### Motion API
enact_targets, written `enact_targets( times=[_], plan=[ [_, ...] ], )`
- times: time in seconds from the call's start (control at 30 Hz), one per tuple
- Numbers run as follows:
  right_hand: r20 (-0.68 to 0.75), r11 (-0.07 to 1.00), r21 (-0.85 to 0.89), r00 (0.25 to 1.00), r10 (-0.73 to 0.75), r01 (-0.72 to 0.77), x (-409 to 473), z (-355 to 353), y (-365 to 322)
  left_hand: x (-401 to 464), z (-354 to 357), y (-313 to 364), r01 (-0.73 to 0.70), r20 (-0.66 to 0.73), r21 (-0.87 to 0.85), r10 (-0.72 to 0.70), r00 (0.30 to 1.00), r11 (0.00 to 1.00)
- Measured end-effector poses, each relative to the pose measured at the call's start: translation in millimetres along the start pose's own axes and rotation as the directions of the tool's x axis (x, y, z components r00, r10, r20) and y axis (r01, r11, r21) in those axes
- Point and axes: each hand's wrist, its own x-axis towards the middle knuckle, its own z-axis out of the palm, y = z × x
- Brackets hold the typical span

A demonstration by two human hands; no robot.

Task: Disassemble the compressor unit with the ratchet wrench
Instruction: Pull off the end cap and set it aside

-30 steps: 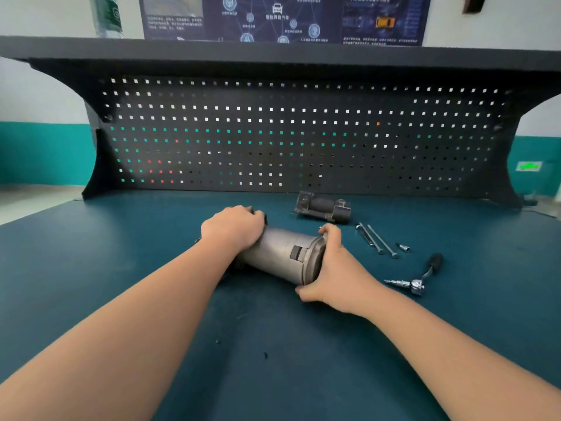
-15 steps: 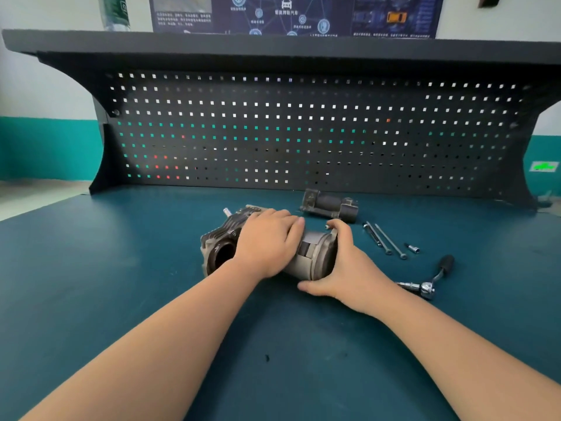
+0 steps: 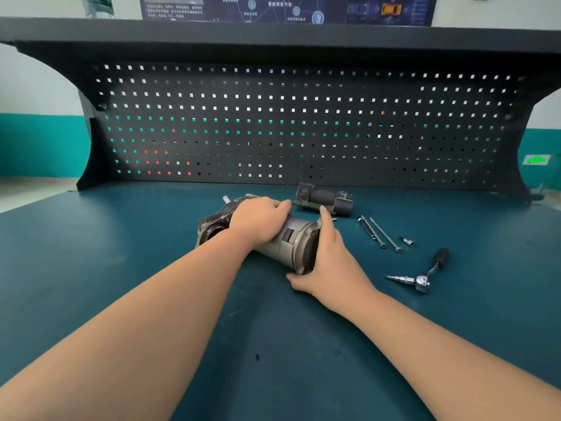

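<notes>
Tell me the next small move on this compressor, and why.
Probably pull the end cap off the compressor. The two long bolts already lie on the bench beside the ratchet, the left hand grips the body on top, and the right hand holds the cap end, so nothing visible seems to fasten it.

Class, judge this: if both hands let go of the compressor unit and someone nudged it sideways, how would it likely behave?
The compressor unit lies on its side with a round metal body, so it would probably roll a little. Its lumpy finned end near the left hand would likely stop the roll soon. All metal, it is probably heavy for its size; the right hand cups its end cap.
</notes>
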Motion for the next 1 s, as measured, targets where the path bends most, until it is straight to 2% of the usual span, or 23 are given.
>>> enact_targets(
  times=[0.27, 0.43, 0.57, 0.67, 0.73, 0.77, 0.8, 0.83, 0.87, 0.9, 0.93, 1.0],
  plan=[
    [0.011, 0.998, -0.015, 0.998, 0.062, -0.062, 4.1, -1.0, -3.9, -1.7, 3.8, 0.1, 0.005, -0.102, -0.007, -0.006, 0.995, 1.000],
    [0.058, 0.998, 0.056, 0.998, 0.017, -0.020, 0.0, -15.6, 0.7, 1.4, -0.5, -1.9, 0.018, -0.055, -0.078, -0.022, 0.998, 0.997],
    [0.099, 1.000, 0.011, 0.995, 0.016, -0.017, -1.5, -19.2, 0.7, 2.6, -1.7, -2.3, 0.028, -0.035, -0.094, -0.031, 0.999, 0.995],
    [0.055, 1.000, 0.015, 0.998, 0.023, -0.024, -1.0, -28.0, 0.9, 0.4, -1.0, -1.8, 0.035, -0.050, -0.091, -0.040, 0.998, 0.995],
    [-0.020, 0.986, 0.128, 0.994, 0.110, -0.107, 1.6, -40.8, 5.0, 1.0, -0.8, -1.5, 0.034, -0.050, -0.086, -0.038, 0.998, 0.996],
    [-0.024, 0.942, 0.284, 0.981, 0.194, -0.179, 3.0, -48.5, 6.0, 1.0, -0.6, -2.0, 0.031, -0.047, -0.080, -0.035, 0.998, 0.996],
    [0.006, 0.828, 0.517, 0.968, 0.252, -0.219, 4.5, -57.4, 8.5, 0.2, -0.4, -2.1, 0.028, -0.046, -0.075, -0.032, 0.998, 0.997],
    [0.062, 0.624, 0.742, 0.952, 0.299, -0.244, 7.8, -67.2, 11.9, -0.8, -0.4, -1.5, 0.026, -0.051, -0.069, -0.029, 0.998, 0.997],
    [0.105, 0.397, 0.882, 0.928, 0.358, -0.253, 10.7, -77.0, 17.4, -2.0, -0.7, -0.5, 0.022, -0.064, -0.062, -0.026, 0.998, 0.998],
    [0.135, 0.207, 0.949, 0.901, 0.412, -0.237, 11.5, -86.6, 23.1, -3.4, -0.8, 1.1, 0.022, -0.078, -0.058, -0.026, 0.997, 0.998],
    [0.143, 0.076, 0.976, 0.871, 0.469, -0.202, 12.5, -95.7, 30.2, -5.5, -1.6, 2.5, 0.026, -0.090, -0.052, -0.031, 0.995, 0.998],
    [0.135, -0.050, 0.990, 0.813, 0.566, -0.130, 17.7, -109.0, 43.5, -12.3, -3.8, 5.9, 0.036, -0.109, -0.010, -0.037, 0.993, 0.999]
  ],
)
